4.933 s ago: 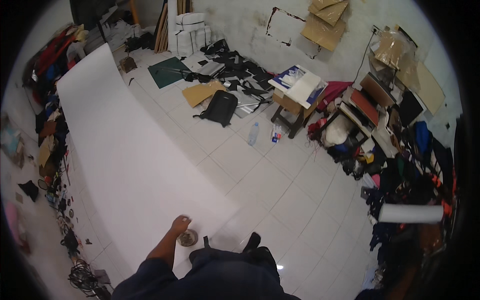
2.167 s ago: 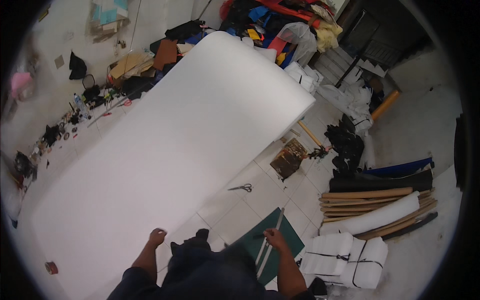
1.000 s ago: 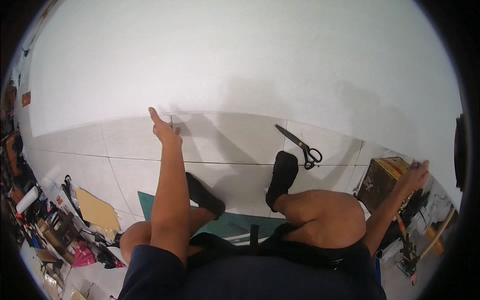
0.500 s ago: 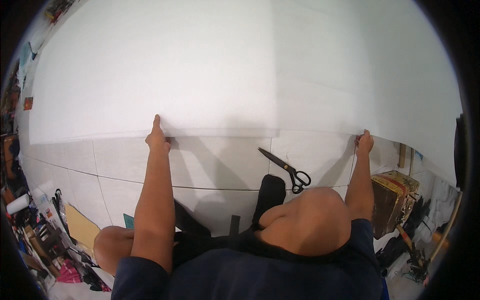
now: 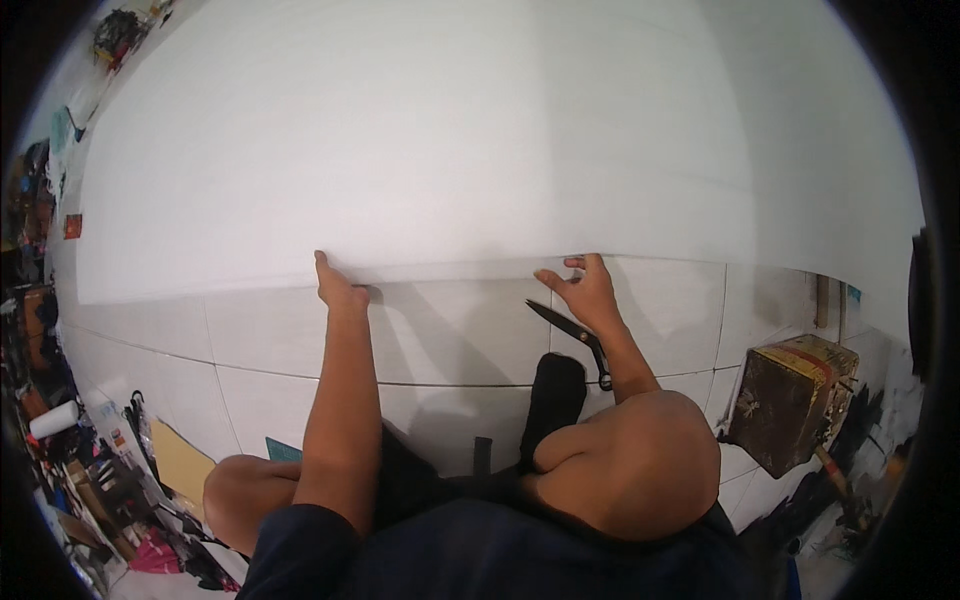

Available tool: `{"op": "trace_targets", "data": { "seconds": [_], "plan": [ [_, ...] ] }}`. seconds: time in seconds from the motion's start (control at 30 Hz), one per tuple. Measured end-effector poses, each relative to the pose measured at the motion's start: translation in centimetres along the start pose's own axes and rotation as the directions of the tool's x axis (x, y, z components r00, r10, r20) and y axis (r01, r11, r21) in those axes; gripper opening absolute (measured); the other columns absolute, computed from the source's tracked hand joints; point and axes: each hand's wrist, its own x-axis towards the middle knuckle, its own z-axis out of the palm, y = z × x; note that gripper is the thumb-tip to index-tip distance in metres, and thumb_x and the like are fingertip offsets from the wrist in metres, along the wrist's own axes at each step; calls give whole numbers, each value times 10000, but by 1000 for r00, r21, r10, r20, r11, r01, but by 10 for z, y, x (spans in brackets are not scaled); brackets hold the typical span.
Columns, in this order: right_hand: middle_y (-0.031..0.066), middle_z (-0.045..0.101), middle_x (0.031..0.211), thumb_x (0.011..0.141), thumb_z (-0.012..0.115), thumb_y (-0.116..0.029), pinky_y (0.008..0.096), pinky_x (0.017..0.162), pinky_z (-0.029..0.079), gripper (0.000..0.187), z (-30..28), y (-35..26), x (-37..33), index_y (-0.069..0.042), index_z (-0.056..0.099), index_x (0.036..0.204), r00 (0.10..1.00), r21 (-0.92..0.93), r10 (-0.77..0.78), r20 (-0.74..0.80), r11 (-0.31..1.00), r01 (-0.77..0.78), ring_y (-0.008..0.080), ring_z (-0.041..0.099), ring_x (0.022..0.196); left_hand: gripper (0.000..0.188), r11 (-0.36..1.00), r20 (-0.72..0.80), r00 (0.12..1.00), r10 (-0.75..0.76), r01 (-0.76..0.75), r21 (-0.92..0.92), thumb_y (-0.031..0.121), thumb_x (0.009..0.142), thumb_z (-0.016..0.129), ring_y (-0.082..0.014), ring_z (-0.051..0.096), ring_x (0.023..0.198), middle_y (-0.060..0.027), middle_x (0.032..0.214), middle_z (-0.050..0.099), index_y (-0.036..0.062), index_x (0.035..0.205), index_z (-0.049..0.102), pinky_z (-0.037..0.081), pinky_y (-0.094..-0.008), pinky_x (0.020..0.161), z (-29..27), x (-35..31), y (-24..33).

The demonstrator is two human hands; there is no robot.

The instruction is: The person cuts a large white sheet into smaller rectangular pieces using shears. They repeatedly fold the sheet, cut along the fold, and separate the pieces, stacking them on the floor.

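Observation:
A large white sheet [image 5: 400, 140], thin and soft-looking, spreads over the tiled floor and fills the far part of the view. My left hand [image 5: 341, 288] pinches its near edge, thumb on top and the other fingers hidden underneath. At the same edge, further right, my right hand [image 5: 588, 290] has its thumb and fingers apart; its fingertips are at the sheet's border, and whether they touch it is hard to tell. Black-handled scissors [image 5: 565, 322] lie on the tiles just below, their handles partly hidden by my right forearm.
My bent knees and a dark-socked foot [image 5: 553, 390] are close to the scissors. A worn brown-and-yellow box [image 5: 790, 405] stands at the right. Along the left are a tan board [image 5: 182, 460], a white roll [image 5: 54, 420] and mixed clutter.
My right hand has let go of the sheet's edge at the far right and moved left, over beside the scissors. My left hand still holds the edge. The view has shifted slightly.

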Motion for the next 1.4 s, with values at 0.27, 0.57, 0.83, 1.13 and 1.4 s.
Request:
{"op": "trace_targets", "data": {
  "seconds": [0.27, 0.57, 0.83, 1.13, 1.4],
  "plan": [
    [151, 650, 817, 808, 747, -383, 370, 694, 496, 466, 36, 31, 14, 52, 640, 935, 986, -34, -127, -106, 992, 124, 246, 624, 759, 570, 983, 122, 991, -46, 66, -169, 329, 996, 449, -359, 435, 1296, -185, 1441, 416, -60, 1403, 358, 339, -528, 1094, 5, 6, -7],
    [59, 646, 856, 859, 681, -201, 318, 684, 499, 241, 8, 57, 31, 3, 644, 981, 989, 402, 58, -134, 916, 1, 157, 594, 756, 906, 999, -115, 993, -25, 30, 39, 329, 916, 579, -395, 396, 1316, -220, 1527, 228, 69, 1510, -54, 318, -603, 1075, 16, -20, 6],
    [110, 667, 1004, 867, 659, -167, 310, 767, 481, 290, 25, 35, 45, 19, 640, 1089, 976, 154, -62, -208, 983, 95, 191, 605, 858, 1003, 999, -109, 994, 4, 1, 39, 339, 886, 619, -410, 354, 1340, -211, 1534, 211, 95, 1514, -124, 317, -651, 1050, 1, 0, 9],
    [126, 638, 1123, 898, 640, -191, 358, 857, 479, 338, 26, -7, 26, 7, 617, 1171, 986, 546, -27, -167, 830, 115, 249, 605, 1014, 839, 996, -19, 998, 54, -52, 66, 402, 928, 517, -381, 393, 1303, -178, 1506, 269, 121, 1524, -3, 358, -607, 1026, 5, -25, 29],
    [201, 596, 1263, 897, 601, -196, 373, 970, 436, 381, 21, -23, 35, 44, 593, 1193, 956, 140, -159, -245, 970, 197, 338, 562, 1154, 520, 991, -16, 998, 68, -69, -113, 357, 979, 412, -338, 503, 1161, -170, 1375, 437, 69, 1406, 344, 454, -514, 897, -25, -4, 21]
  ]
}}
